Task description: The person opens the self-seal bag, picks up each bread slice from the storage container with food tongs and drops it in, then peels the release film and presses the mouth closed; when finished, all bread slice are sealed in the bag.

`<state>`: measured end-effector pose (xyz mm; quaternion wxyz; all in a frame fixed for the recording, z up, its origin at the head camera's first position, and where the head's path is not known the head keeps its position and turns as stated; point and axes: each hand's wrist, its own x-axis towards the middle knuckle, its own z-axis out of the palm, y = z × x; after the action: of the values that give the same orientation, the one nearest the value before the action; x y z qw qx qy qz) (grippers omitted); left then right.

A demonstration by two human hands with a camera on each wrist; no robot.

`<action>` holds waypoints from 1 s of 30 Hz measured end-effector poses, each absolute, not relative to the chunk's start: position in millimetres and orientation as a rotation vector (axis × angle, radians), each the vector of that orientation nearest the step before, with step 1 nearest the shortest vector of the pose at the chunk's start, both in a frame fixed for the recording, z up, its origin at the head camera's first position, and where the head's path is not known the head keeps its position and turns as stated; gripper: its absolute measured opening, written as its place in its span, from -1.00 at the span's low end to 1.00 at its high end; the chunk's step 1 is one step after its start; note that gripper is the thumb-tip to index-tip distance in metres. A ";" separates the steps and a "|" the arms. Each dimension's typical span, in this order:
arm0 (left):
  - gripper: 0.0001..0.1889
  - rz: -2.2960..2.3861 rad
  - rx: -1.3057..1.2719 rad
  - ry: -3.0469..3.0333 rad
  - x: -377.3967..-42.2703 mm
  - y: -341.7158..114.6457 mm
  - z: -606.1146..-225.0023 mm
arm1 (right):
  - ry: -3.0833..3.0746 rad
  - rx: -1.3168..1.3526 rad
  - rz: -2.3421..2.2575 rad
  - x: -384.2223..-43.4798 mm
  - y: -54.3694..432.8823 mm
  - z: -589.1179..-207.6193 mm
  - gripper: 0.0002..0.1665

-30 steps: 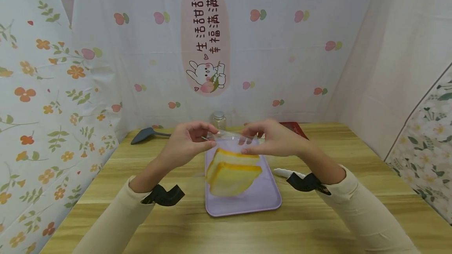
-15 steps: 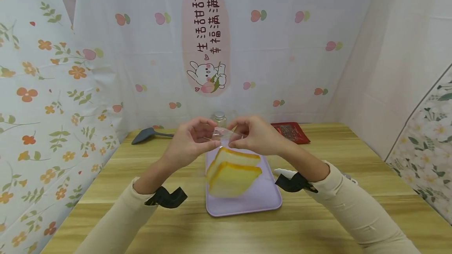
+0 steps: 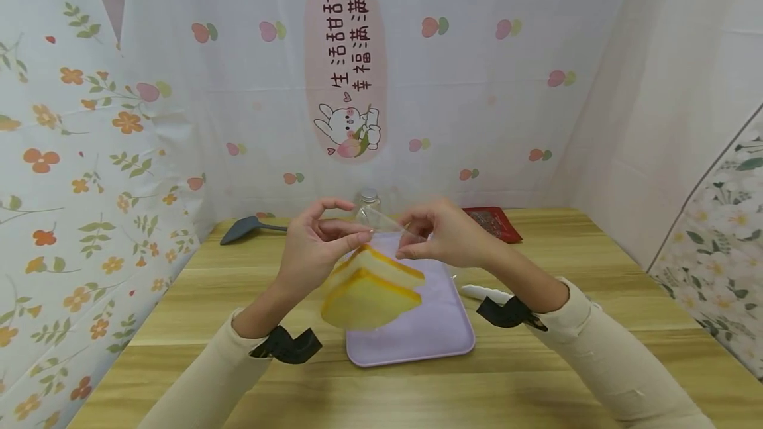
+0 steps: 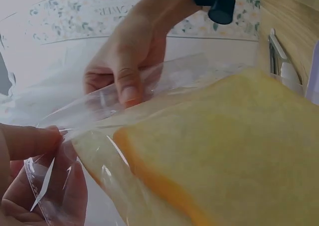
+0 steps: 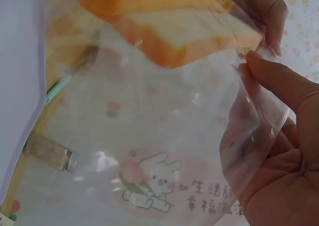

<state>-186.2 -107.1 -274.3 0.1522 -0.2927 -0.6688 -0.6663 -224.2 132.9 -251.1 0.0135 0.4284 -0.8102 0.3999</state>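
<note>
Two slices of bread (image 3: 372, 303) with orange-brown crusts hang inside a clear plastic bag (image 3: 381, 220), held above a lilac tray (image 3: 411, 346). My left hand (image 3: 322, 237) pinches the bag's upper edge between thumb and fingers; the left wrist view shows the film folded over the fingers. On the other side, my right hand (image 3: 441, 234) pinches the bag near its top, its thumb (image 5: 274, 76) pressing the film. The bread slants down to the left, one slice in front of the other. Where the bag's lower end lies is hard to see through the clear film.
A dark grey spatula (image 3: 243, 228) lies at the back left of the wooden table (image 3: 238, 376). Behind the tray stands a glass jar (image 3: 369, 202) with a metal lid. A red packet (image 3: 497, 224) lies at the back right, and a white object (image 3: 484, 293) is beside the tray.
Both hands keep the bag over the tray. The bread has shifted left and tilted more. The right hand first came closer to the left hand, then moved slightly away again.
</note>
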 end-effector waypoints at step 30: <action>-0.70 -1.952 -0.836 -1.680 -191.6 -120.6 -294.4 | -2.270 1.225 1.714 -231.2 202.7 -278.9 -0.79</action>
<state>-191.6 -120.6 -294.4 0.2153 -0.3014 -0.6061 -0.7039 -231.2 202.7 -278.9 0.0221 0.3953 -0.7329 0.5533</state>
